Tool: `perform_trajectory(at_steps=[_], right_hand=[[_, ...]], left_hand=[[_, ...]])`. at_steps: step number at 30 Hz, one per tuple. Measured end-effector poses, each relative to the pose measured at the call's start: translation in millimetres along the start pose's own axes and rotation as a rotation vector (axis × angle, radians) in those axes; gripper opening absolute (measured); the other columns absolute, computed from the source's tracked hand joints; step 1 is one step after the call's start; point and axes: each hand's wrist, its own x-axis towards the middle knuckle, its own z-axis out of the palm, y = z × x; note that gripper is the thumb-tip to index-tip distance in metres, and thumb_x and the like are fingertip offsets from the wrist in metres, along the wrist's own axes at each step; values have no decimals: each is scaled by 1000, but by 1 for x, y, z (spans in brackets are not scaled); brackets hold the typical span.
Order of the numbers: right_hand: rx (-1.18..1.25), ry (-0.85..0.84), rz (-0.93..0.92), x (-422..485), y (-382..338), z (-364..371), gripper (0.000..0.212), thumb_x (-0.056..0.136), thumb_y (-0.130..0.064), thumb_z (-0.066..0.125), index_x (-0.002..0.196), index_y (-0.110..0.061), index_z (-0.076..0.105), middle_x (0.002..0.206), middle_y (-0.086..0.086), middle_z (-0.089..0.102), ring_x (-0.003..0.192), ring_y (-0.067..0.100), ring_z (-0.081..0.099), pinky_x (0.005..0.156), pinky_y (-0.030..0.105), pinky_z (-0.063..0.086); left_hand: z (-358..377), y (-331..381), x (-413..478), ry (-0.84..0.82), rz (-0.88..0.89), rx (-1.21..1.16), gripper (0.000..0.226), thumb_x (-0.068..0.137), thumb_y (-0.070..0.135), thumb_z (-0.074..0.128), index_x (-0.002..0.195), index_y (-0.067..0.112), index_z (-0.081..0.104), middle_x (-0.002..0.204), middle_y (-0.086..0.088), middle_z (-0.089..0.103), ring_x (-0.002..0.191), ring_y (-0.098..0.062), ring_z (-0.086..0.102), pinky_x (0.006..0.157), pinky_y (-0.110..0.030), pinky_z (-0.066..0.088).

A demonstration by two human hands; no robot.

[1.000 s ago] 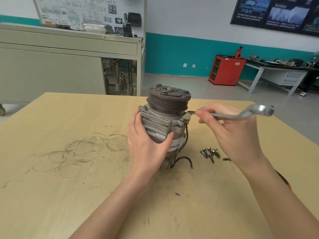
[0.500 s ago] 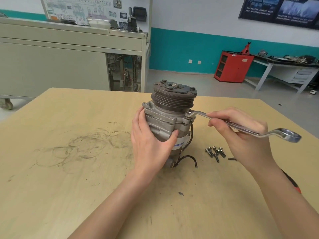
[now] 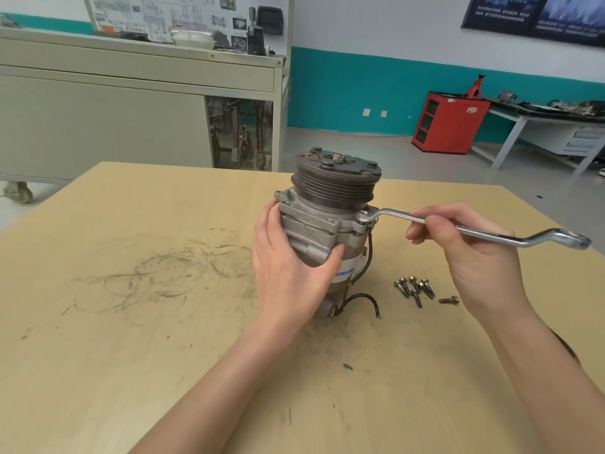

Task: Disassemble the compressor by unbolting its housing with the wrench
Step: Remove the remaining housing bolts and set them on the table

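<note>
A grey metal compressor point(image 3: 322, 224) with a dark grooved pulley on top stands upright on the wooden table point(image 3: 131, 322). My left hand point(image 3: 291, 267) grips its housing from the left, thumb across the front. My right hand point(image 3: 468, 253) holds the shaft of a silver ring wrench point(image 3: 510, 239). The wrench's near ring sits over a bolt on the housing's right flange, and its far ring sticks out to the right.
Several loose bolts point(image 3: 414, 288) lie on the table right of the compressor, below my right hand. A black wire point(image 3: 360, 299) curls from the compressor's base. Behind the table stand a grey cabinet point(image 3: 131, 103), a red cabinet point(image 3: 448, 121) and a workbench point(image 3: 556, 126).
My right hand has swung the wrench handle clockwise towards me, from pointing right and level to pointing right and lower. My left hand has kept its grip on the housing.
</note>
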Motion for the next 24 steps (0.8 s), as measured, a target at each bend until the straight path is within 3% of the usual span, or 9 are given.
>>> perform_trajectory(at_steps=[4, 7, 10, 19, 21, 24], right_hand=[[324, 9, 183, 4, 7, 2, 17, 89, -16, 55, 87, -19, 72, 71, 2, 64, 71, 18, 60, 66, 27, 51], [628, 2, 391, 16, 12, 2, 6, 89, -9, 49, 89, -11, 56, 66, 3, 57, 62, 16, 55, 57, 25, 48], [759, -8, 508, 31, 21, 3, 2, 84, -11, 47, 82, -12, 46, 61, 2, 52, 55, 14, 49, 49, 21, 42], [803, -103, 669, 68, 43, 15, 6, 80, -13, 47, 83, -12, 52, 55, 2, 52, 44, 9, 43, 40, 15, 30], [735, -45, 616, 67, 40, 12, 12, 85, -16, 48, 83, -9, 57, 55, 1, 54, 45, 8, 45, 39, 15, 33], [513, 92, 393, 55, 29, 4, 25, 89, -28, 52, 78, -8, 63, 55, 2, 61, 46, 10, 51, 42, 17, 39]], left_hand=[[1, -2, 0, 0, 6, 5, 96, 74, 42, 76, 148, 5, 28, 150, -5, 30, 141, -20, 30, 114, -50, 31], [1, -3, 0, 0, 8, 10, 97, 73, 44, 75, 148, 5, 28, 151, -5, 29, 141, -20, 30, 115, -50, 30], [1, -1, 0, 2, 2, 4, 98, 71, 48, 70, 148, 5, 28, 151, -5, 30, 141, -19, 30, 115, -49, 30], [2, -2, 0, -4, -3, 1, 98, 73, 47, 73, 149, 7, 26, 151, -2, 29, 141, -17, 29, 114, -49, 31], [1, -2, 0, 1, -7, -4, 99, 71, 49, 70, 149, 7, 27, 150, -2, 29, 141, -17, 29, 115, -49, 31], [1, -1, 0, -2, -6, -8, 99, 70, 49, 69, 149, 7, 27, 150, -2, 29, 141, -16, 29, 115, -48, 30]])
